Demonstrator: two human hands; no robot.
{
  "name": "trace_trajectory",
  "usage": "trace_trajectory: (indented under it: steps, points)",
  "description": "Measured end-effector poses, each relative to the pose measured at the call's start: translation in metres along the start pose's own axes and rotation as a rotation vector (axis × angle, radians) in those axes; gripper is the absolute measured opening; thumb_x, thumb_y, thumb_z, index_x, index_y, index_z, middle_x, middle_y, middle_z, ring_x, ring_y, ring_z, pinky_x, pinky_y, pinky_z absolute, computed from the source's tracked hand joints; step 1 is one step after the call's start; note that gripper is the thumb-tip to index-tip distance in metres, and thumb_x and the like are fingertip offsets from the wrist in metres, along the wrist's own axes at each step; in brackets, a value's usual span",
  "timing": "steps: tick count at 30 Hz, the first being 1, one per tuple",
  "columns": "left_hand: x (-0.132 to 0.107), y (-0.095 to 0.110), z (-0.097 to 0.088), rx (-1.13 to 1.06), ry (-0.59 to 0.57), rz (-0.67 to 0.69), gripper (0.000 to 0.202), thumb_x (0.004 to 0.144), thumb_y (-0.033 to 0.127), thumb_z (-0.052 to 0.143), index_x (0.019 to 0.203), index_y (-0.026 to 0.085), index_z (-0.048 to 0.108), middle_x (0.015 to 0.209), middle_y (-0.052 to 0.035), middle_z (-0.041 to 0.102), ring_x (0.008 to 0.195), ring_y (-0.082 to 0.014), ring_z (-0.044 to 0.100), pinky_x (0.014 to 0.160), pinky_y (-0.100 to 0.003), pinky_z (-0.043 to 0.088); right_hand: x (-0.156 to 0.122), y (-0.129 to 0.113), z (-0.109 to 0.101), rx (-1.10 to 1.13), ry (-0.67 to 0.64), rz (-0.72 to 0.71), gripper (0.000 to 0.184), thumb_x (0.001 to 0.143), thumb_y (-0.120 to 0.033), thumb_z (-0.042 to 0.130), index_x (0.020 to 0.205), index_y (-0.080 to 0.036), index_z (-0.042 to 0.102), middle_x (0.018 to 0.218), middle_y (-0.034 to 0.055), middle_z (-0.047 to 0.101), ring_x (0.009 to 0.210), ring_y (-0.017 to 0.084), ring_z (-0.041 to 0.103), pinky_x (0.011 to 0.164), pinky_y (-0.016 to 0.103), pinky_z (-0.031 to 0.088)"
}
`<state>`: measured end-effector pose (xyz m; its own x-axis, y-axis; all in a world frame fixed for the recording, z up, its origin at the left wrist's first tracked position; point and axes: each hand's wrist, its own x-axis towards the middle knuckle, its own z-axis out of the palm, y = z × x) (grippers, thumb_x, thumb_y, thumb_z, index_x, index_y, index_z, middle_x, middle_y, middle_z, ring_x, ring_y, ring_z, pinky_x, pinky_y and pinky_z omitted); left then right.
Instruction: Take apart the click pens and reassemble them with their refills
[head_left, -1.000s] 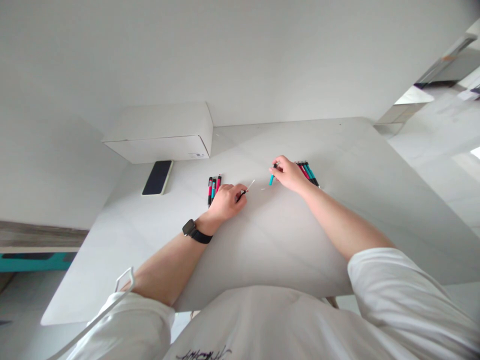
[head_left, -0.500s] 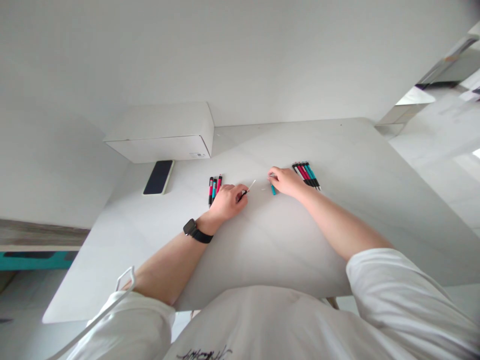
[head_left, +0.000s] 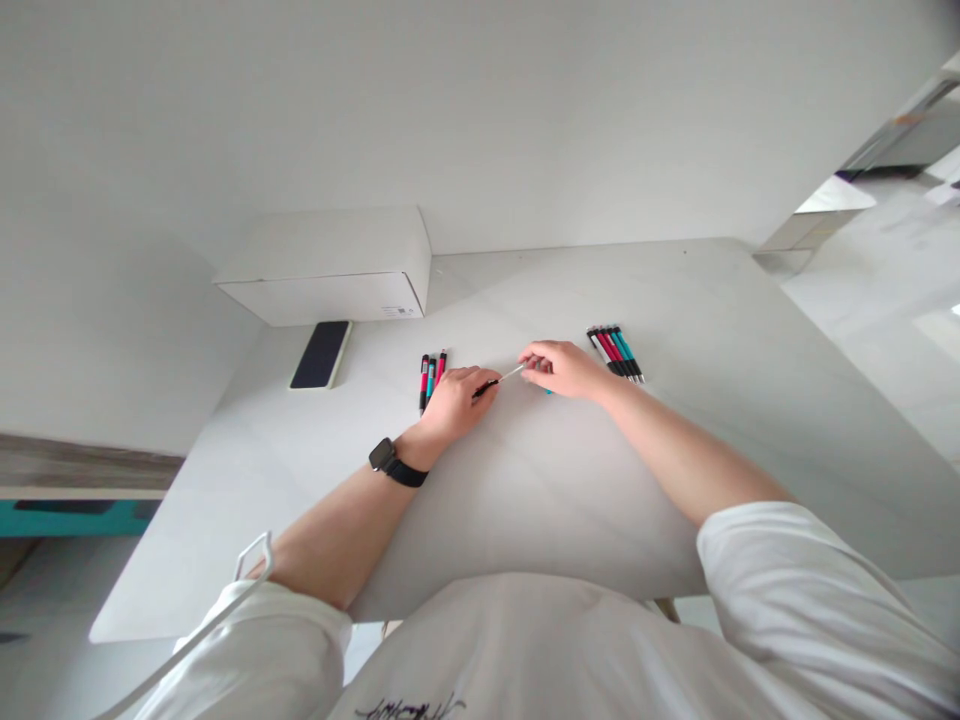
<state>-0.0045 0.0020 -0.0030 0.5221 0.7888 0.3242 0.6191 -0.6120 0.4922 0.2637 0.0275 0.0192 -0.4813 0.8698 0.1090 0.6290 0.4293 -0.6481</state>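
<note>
My left hand [head_left: 463, 400] is closed around the black lower part of a pen [head_left: 486, 388]. A thin white refill [head_left: 513, 372] sticks out of that part toward the right. At the refill's free end, the fingertips of my right hand [head_left: 559, 367] are pinched together. Whether they grip the refill or a tiny piece on it is hidden. Below the right hand, only the end of a teal pen barrel [head_left: 549, 391] shows on the table. Beside my left hand lie several red and teal pens [head_left: 431, 378], partly covered by it.
A row of pens with white, red and teal barrels [head_left: 616, 352] lies right of my right hand. A phone [head_left: 321, 355] rests at the left on the white table [head_left: 480, 500], in front of a white box [head_left: 322, 295] by the wall.
My right hand has moved left from beside the teal barrel to the refill's tip, and now covers most of that barrel. My left hand keeps its hold on the pen's black part.
</note>
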Motion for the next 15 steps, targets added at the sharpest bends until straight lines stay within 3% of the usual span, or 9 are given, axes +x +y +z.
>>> trace_trajectory:
  steps: [6, 9, 15]
  points:
    - [0.000, 0.002, -0.001, -0.016, 0.018, -0.008, 0.023, 0.103, 0.031, 0.057, 0.117, 0.024, 0.073, 0.102, -0.0074, 0.076, 0.096, -0.0230, 0.071, 0.090, -0.037, 0.052, -0.002, -0.019, 0.006, 0.074, 0.019, -0.065, 0.021, 0.098, -0.040, 0.060, 0.098, -0.024, 0.074, 0.087, 0.0012, 0.075, 0.076, 0.016, 0.064, 0.074, 0.028, 0.045]
    - [0.000, 0.000, 0.001, -0.006, 0.063, -0.053, 0.023, 0.103, 0.031, 0.058, 0.121, 0.024, 0.071, 0.099, -0.0055, 0.076, 0.093, -0.0223, 0.070, 0.092, -0.037, 0.051, -0.001, -0.013, 0.004, 0.136, 0.077, -0.010, 0.025, 0.097, -0.044, 0.061, 0.097, -0.023, 0.073, 0.085, 0.0017, 0.074, 0.075, 0.017, 0.064, 0.072, 0.028, 0.046]
    - [-0.001, -0.003, 0.002, -0.003, 0.137, -0.119, 0.016, 0.102, 0.033, 0.058, 0.109, 0.023, 0.069, 0.096, -0.0042, 0.075, 0.092, -0.0214, 0.069, 0.089, -0.036, 0.051, 0.003, 0.006, -0.001, 0.305, 0.191, 0.042, 0.027, 0.095, -0.049, 0.063, 0.095, -0.023, 0.072, 0.087, 0.0024, 0.075, 0.077, 0.018, 0.065, 0.072, 0.030, 0.048]
